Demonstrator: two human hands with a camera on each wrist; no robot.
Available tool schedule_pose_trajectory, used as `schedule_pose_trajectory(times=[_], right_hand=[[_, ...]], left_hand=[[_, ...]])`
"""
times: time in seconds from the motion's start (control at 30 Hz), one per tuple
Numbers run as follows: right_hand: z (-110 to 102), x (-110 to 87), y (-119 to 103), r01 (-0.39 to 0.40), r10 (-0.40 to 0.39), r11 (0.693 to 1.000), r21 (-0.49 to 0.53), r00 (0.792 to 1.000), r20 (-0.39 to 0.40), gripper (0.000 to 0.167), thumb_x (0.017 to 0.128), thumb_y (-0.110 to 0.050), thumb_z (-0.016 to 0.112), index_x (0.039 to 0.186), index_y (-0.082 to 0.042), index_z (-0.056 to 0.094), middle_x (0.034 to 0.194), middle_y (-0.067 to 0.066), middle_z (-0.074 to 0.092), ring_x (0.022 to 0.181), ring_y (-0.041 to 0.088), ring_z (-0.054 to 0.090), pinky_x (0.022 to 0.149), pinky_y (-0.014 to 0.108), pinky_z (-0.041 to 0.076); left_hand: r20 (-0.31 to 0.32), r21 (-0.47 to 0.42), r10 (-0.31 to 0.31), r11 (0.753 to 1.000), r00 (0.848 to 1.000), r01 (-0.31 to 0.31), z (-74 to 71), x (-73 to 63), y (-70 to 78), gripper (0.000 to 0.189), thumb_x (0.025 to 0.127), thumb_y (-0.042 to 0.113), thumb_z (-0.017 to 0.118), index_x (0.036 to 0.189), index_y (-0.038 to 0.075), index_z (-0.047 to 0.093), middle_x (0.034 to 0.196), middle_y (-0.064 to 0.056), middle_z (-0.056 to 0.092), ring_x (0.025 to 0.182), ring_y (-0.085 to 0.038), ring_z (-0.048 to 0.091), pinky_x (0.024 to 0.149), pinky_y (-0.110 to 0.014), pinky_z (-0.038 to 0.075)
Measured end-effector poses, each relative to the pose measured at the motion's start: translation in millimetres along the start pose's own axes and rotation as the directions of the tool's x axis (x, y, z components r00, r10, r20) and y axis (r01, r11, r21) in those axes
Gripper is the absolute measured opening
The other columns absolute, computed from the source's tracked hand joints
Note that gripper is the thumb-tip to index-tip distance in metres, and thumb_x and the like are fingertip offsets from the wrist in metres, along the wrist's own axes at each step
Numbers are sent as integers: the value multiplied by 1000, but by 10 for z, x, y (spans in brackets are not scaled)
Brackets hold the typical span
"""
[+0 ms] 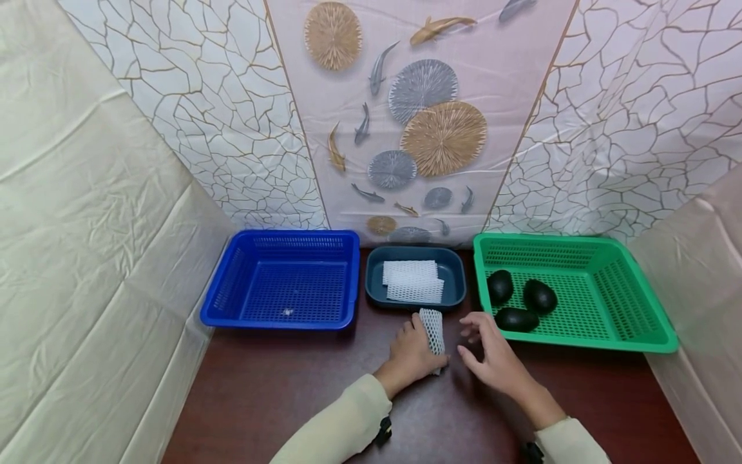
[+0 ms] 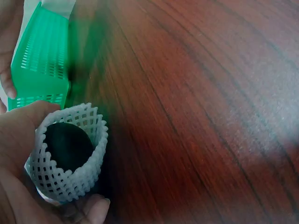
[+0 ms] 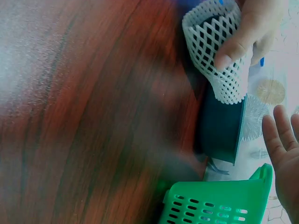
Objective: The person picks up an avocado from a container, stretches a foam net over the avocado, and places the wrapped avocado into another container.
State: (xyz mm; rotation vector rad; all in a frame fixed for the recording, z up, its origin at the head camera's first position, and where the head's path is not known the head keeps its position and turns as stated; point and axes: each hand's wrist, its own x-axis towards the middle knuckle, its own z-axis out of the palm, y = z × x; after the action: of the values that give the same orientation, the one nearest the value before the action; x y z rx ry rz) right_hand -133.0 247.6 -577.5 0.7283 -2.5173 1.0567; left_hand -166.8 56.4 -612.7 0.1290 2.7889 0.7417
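Note:
My left hand grips a white foam net sleeve over the table, in front of the small dark tray. Inside the sleeve sits a dark avocado; its end shows through the open mouth in the left wrist view. The left thumb lies along the mesh in the right wrist view. To the right, my right hand is apart from the sleeve, holding nothing, its fingers spread and relaxed. Beyond it, dark avocados lie at the left side of a green basket.
A dark teal tray at the back middle holds flat white foam nets. On the left stands a blue basket with a small pale speck on its floor. Cloth walls close in the brown table at both sides and behind.

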Motion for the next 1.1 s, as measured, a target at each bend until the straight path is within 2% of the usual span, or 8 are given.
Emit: schedule_pose_trajectory(times=[0.13,0.27,0.4,0.5,0.7,0.87,0.93,1.1], right_hand=[[-4,35,30,-18,18,1000,9,1000,-4,53,85,3,74,132,-2,50,126,8,52,98,16,60,77,29,56],[-37,84,45,1,-1,1000,3,1000,-20,53,84,5,74,132,0,51,128,10,52,100,18,61,77,30,56],[-77,146,48,19,-20,1000,-17,999,-28,52,85,5,73,132,2,51,133,14,52,105,20,61,80,37,57],[-104,202,38,22,-23,999,-36,1000,-20,50,86,3,73,131,2,51,138,16,51,112,22,58,85,39,55],[-162,348,-32,-15,17,996,-92,1000,20,51,91,-5,72,136,-1,50,148,14,48,130,25,51,102,34,45],[-204,464,-102,-34,42,988,-151,998,48,56,94,-11,71,145,-5,48,156,11,44,142,28,44,110,49,41],[-209,506,-123,-20,31,986,-164,998,63,57,95,-13,71,147,-6,48,159,10,42,145,30,42,110,54,40],[-183,627,-170,55,-35,979,-195,994,101,63,94,-16,71,152,-6,46,163,8,39,147,30,40,111,56,40]], left_hand=[[16,-41,7,999,1000,-6,-8,-2,-12,103,73,50,87,148,4,35,123,-17,57,101,-28,61,81,-47,56],[31,-156,34,987,999,-29,-97,-33,-24,99,73,39,86,149,5,34,124,-16,54,92,-24,58,75,-41,54],[17,-259,116,960,993,-108,-247,-74,-33,97,75,33,84,151,6,31,130,-16,50,95,-22,57,78,-36,53],[-22,-289,162,943,986,-162,-378,-91,-49,94,77,31,82,152,7,32,131,-15,50,102,-22,57,85,-37,53],[-126,-305,182,928,975,-213,-708,-104,-94,93,77,25,80,154,4,33,132,-17,54,113,-28,57,97,-48,52],[-184,-309,180,922,966,-231,-1040,-124,-161,92,78,24,78,156,5,32,132,-16,54,114,-29,57,96,-48,52],[-207,-302,181,923,962,-238,-1169,-127,-206,93,79,25,78,157,6,31,133,-17,54,115,-29,57,95,-48,53],[-282,-268,170,931,944,-248,-1477,-106,-325,92,80,25,80,156,7,32,130,-17,55,113,-31,58,92,-48,54]])
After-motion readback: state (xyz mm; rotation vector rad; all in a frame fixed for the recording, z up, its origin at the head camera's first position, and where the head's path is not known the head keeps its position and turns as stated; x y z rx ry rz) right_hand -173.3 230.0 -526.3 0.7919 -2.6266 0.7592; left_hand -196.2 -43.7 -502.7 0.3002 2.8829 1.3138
